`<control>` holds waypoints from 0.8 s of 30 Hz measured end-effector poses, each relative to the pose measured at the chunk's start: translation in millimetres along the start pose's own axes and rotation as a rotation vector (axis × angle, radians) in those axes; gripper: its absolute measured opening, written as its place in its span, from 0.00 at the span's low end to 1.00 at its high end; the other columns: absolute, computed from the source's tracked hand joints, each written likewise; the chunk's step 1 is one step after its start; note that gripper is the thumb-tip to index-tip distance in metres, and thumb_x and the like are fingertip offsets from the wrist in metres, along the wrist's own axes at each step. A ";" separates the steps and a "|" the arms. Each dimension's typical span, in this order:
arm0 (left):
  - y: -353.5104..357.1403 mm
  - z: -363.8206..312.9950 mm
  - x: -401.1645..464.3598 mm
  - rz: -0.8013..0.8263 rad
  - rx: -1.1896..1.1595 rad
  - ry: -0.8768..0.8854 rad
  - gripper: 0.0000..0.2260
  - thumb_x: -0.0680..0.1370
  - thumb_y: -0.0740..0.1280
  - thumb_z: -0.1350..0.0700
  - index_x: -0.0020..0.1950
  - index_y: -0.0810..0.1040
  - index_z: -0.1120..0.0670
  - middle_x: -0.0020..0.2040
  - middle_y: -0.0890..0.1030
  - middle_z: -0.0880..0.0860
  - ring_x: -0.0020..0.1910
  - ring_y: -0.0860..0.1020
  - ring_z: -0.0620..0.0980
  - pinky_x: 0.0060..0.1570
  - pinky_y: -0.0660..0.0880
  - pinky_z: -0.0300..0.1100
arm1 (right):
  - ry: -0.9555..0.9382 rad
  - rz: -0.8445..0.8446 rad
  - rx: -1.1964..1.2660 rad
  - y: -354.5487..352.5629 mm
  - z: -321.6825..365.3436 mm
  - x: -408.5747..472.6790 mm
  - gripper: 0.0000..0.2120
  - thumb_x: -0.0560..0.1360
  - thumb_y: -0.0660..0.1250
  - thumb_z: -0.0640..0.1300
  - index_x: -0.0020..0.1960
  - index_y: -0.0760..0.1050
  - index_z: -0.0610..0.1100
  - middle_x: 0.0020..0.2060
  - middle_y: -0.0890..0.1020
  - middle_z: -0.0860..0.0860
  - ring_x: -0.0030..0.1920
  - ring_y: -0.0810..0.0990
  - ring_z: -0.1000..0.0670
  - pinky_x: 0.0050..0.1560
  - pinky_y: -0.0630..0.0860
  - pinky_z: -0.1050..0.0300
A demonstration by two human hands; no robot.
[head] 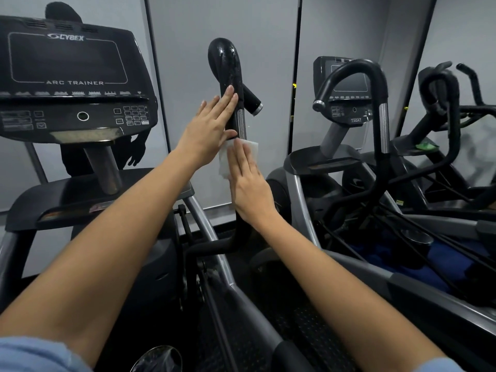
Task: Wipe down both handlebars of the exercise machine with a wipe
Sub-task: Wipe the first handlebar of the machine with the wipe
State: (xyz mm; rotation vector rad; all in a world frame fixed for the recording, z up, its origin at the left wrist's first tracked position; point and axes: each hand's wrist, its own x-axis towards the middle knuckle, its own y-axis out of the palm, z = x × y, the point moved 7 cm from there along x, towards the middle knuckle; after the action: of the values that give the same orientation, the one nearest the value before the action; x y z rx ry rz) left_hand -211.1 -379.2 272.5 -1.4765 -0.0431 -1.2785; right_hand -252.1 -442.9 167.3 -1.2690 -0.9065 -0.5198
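The wipe [233, 157] sits just above dead centre, a crumpled white sheet pressed against the upright handlebar [228, 76] where its black grip gives way to a silver sleeve. The right hand [248, 183] lies flat over it, fingers straight and together, pinning the sheet to the bar rather than curling round it. At 11 o'clock of the wipe, the left hand [212, 130] is splayed wide, palm and fingertips resting against the black grip, thumb reaching down to touch the top edge of the wipe. Neither hand closes on anything. The grip's rounded top, up at 12 o'clock, glistens with droplets, and a short stub handle [252, 102] juts off at 1 o'clock. Over at 10 o'clock stands the console [67, 76], its dark screen lettered "Arc Trainer", with a keypad below. At 3 o'clock, a second machine [349, 108] shows a looped black handlebar and its own small console. Grey wall panels [228, 17] run behind everything. Blue sleeves show at both lower corners.
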 end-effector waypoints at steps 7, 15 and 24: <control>-0.3 0.2 0.5 -0.016 0.021 0.007 0.26 0.82 0.55 0.54 0.76 0.47 0.56 0.77 0.46 0.52 0.75 0.51 0.56 0.74 0.48 0.50 | -0.023 0.048 0.076 2.3 -1.8 -24.8 0.33 0.77 0.57 0.34 0.75 0.43 0.39 0.75 0.43 0.46 0.75 0.45 0.45 0.57 0.77 0.50; 21.9 2.3 -49.9 -0.091 -0.337 -0.102 0.27 0.83 0.52 0.55 0.75 0.39 0.56 0.76 0.39 0.51 0.75 0.42 0.48 0.74 0.45 0.49 | -0.004 0.100 0.201 -0.8 -5.3 -34.8 0.29 0.79 0.51 0.35 0.75 0.41 0.43 0.74 0.39 0.52 0.75 0.40 0.51 0.65 0.62 0.64; 104.1 -67.7 -148.0 -0.030 -0.249 -0.185 0.30 0.80 0.52 0.47 0.76 0.41 0.58 0.76 0.44 0.57 0.76 0.45 0.51 0.74 0.44 0.45 | 0.024 0.133 0.147 -23.5 -6.6 28.8 0.27 0.82 0.50 0.39 0.75 0.40 0.40 0.76 0.40 0.47 0.75 0.39 0.49 0.68 0.62 0.61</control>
State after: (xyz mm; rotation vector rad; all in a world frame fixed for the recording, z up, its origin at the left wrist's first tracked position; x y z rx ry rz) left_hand -250.9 -380.3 83.6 -1.8115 -0.0292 -1.2004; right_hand -252.1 -451.1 204.1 -1.1779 -0.8188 -0.3563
